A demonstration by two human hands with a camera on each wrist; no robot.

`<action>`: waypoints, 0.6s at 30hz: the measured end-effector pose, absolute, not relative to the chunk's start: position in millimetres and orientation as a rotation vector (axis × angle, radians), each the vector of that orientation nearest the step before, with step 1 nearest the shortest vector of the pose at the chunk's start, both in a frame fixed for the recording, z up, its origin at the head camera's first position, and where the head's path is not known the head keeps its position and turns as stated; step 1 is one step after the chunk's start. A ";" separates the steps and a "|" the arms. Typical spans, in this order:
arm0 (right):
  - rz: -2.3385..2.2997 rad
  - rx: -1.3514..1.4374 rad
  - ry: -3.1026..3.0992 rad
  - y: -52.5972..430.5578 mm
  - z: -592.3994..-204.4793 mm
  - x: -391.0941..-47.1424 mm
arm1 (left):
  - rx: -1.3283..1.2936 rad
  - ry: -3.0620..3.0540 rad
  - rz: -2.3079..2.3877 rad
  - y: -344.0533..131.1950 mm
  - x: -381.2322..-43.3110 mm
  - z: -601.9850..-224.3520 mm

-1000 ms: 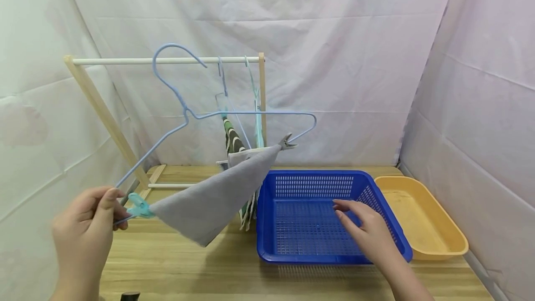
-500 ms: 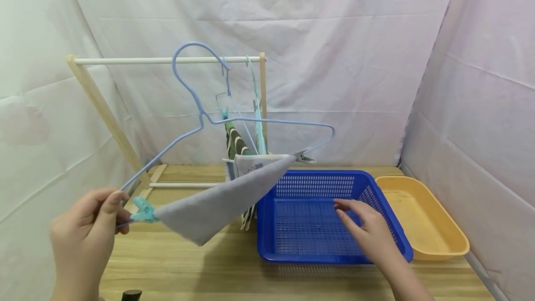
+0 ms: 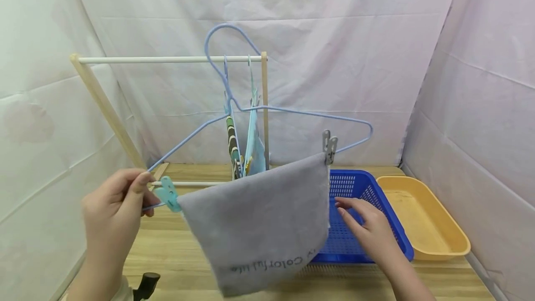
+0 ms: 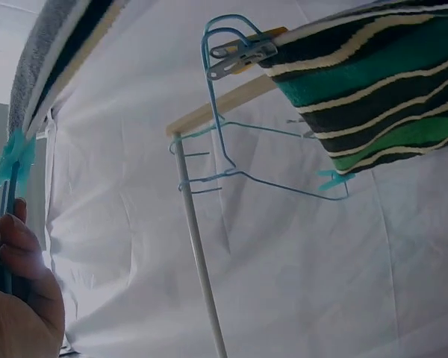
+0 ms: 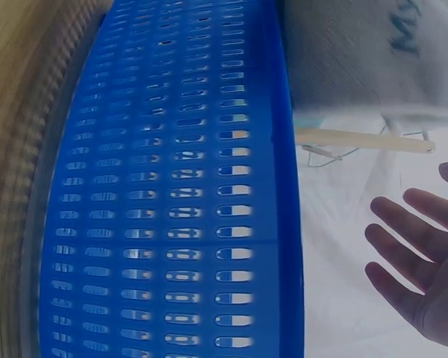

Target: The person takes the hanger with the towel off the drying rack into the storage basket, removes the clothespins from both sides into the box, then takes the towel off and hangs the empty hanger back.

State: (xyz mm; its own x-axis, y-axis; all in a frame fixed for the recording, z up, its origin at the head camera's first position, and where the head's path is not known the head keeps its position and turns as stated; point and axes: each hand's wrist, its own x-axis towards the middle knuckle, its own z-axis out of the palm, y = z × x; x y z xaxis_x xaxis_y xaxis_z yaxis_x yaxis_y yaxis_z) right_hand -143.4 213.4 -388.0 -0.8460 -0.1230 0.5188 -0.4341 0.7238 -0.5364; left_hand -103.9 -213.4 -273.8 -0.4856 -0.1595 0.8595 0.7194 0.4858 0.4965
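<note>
My left hand grips the lower left corner of a light blue wire hanger. A grey towel with dark lettering hangs from it, held by a teal clothespin beside my fingers and a grey clothespin at the far corner. The hanger's hook overlaps the rack's white bar in the head view. The left wrist view shows the fingers curled round the wire below the teal clothespin. My right hand is held with relaxed fingers over the blue basket, holding nothing.
On the rack, right of centre, hang a striped green towel and a light blue cloth on hangers. A yellow tray stands right of the basket. White curtains enclose the table.
My left hand has moved right and up, carrying the hanger. The towel has turned from a tilted, folded-looking view to face me, lettering now showing. My right hand has stayed in place.
</note>
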 end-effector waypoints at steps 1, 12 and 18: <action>0.931 0.429 -2.467 213.5 -387.9 -143.4 | -0.478 -1.775 -1.146 -210.8 -106.5 -272.7; 0.960 0.419 -2.411 217.8 -382.6 -142.6 | -0.575 -1.732 -1.114 -184.7 -131.9 -266.7; 1.003 0.437 -2.328 217.6 -373.8 -141.9 | -0.559 -1.712 -1.151 -173.5 -141.7 -261.8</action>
